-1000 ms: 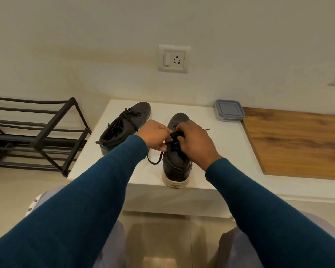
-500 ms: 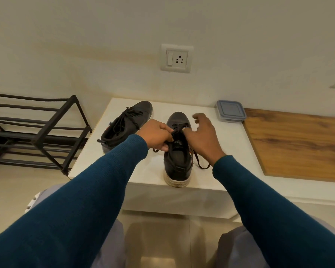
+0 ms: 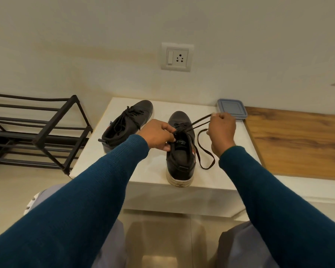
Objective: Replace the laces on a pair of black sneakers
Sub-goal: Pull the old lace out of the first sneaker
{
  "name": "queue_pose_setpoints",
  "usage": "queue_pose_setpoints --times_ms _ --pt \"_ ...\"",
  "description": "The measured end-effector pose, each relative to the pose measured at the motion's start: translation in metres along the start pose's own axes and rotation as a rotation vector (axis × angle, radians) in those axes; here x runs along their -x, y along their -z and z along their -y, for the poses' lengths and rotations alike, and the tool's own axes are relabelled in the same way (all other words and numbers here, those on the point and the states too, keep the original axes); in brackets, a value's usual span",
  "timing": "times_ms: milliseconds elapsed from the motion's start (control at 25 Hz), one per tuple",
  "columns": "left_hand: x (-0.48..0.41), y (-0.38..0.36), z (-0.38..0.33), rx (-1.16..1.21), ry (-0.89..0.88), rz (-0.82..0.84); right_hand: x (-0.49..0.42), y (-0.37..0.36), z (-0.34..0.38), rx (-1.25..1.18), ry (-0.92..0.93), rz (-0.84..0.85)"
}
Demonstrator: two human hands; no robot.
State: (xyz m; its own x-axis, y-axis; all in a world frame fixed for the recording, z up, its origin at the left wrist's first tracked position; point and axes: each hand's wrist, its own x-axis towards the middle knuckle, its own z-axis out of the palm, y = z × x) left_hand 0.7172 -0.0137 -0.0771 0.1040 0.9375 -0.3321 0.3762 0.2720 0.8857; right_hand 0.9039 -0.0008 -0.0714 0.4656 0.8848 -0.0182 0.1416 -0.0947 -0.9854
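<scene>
Starting well left of your left grip, a black metal rack (image 3: 37,132) stands on the floor. Just left of that grip the laced sneaker (image 3: 128,124) lies untouched on the white surface (image 3: 149,176). Your left hand (image 3: 159,135) pinches the near sneaker (image 3: 180,157) at the top of its tongue, bracing it, I judge, so it holds steady against the pull. Between your grips the lace (image 3: 201,120) runs taut from the upper eyelets to your right hand (image 3: 222,132), which is clenched on it. The slack loops down onto the surface below that grip. Just beyond the right grip sits a lidded grey container (image 3: 232,109), with a wooden panel (image 3: 298,142) further right. On the pale wall above is a socket (image 3: 177,57).
</scene>
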Motion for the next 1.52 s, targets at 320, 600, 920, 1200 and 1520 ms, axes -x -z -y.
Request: queue_pose_setpoints --times_ms 320,600,920,1200,1520 --pt "-0.001 0.001 -0.001 -0.014 0.009 -0.008 0.018 -0.018 -0.006 1.225 0.878 0.435" --pt "0.000 0.001 -0.001 0.003 0.002 0.001 0.012 -0.011 0.008 0.024 0.200 0.084" --pt "-0.001 0.001 -0.001 0.001 -0.004 -0.008 0.021 -0.012 -0.004 1.085 0.895 0.434" --pt "0.001 0.002 0.000 -0.005 -0.012 -0.003 0.016 -0.014 0.002 0.352 0.605 0.089" --pt "-0.001 0.002 0.002 0.027 -0.011 -0.010 0.025 -0.017 -0.008 1.097 0.864 0.414"
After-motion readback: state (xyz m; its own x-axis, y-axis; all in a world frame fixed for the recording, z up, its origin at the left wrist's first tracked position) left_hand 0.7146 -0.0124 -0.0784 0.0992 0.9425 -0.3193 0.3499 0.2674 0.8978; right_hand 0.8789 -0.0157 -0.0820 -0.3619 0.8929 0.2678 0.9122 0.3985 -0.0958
